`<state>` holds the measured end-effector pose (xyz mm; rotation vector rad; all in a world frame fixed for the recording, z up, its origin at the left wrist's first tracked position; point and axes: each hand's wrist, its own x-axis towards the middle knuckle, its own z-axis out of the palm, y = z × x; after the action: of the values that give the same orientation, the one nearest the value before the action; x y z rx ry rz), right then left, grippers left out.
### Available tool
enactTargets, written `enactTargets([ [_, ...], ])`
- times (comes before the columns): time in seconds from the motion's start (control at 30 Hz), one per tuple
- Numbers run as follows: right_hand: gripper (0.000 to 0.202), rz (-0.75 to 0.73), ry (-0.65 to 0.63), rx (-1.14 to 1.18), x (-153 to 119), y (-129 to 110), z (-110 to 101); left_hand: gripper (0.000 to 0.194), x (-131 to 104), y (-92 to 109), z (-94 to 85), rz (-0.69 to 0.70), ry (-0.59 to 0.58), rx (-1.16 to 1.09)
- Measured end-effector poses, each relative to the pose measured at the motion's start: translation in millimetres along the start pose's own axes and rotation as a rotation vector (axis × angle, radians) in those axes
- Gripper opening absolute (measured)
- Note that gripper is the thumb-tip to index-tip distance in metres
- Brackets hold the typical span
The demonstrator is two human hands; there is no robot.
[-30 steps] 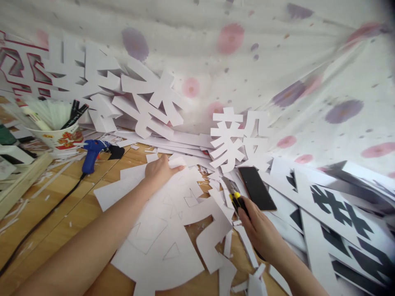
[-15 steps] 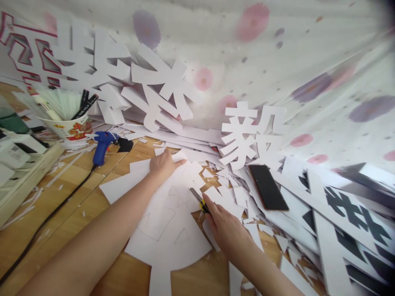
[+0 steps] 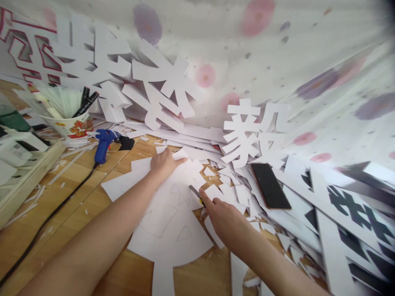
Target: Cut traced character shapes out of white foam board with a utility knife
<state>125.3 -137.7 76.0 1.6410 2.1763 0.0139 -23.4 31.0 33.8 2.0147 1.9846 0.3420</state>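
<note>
My right hand is wrapped around the craft knife, blade over the pencil-marked sheet near its right edge, out here on the table. Up toward the table's far edge, my left hand presses the sheet's far end, thumb spread; whether its fingers pinch anything, I can't tell. Careful: loose offcuts underneath could rock the sheet, and a hard push could skid the blade toward that thumb.
</note>
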Motion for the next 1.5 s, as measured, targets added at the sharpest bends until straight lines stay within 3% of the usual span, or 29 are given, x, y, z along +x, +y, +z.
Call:
enactTargets([
  [0.13, 0.066, -0.130, -0.010, -0.113, 1, 2, -16, 0.080, 2, -1, 0.4, -0.009, 0.009, -0.007],
  [0.23, 0.068, -0.113, -0.047, -0.142, 1, 0, -23, 0.078, 1, 0, -0.8, -0.001, 0.021, -0.008],
  [0.53, 0.072, -0.222, -0.055, -0.235, -5, 5, -23, 0.078, -5, 7, -5.0, 0.009, 0.013, -0.020],
  [0.77, 0.072, -0.208, 0.095, -0.225, -7, 14, 2, 0.075, -7, 9, -3.5, 0.013, 0.022, -0.033],
  [0.97, 0.083, -0.253, 0.081, -0.301, -8, 15, 4, 0.075, -7, 10, -1.0, 0.026, 0.037, -0.020],
  [1.3, 0.060, -0.224, 0.011, -0.163, -15, 2, -13, 0.075, -7, 9, 1.8, 0.039, 0.015, -0.036],
  [1.5, 0.067, -0.118, -0.003, -0.160, -15, -5, -6, 0.075, -6, 9, 2.4, 0.044, 0.018, -0.031],
])
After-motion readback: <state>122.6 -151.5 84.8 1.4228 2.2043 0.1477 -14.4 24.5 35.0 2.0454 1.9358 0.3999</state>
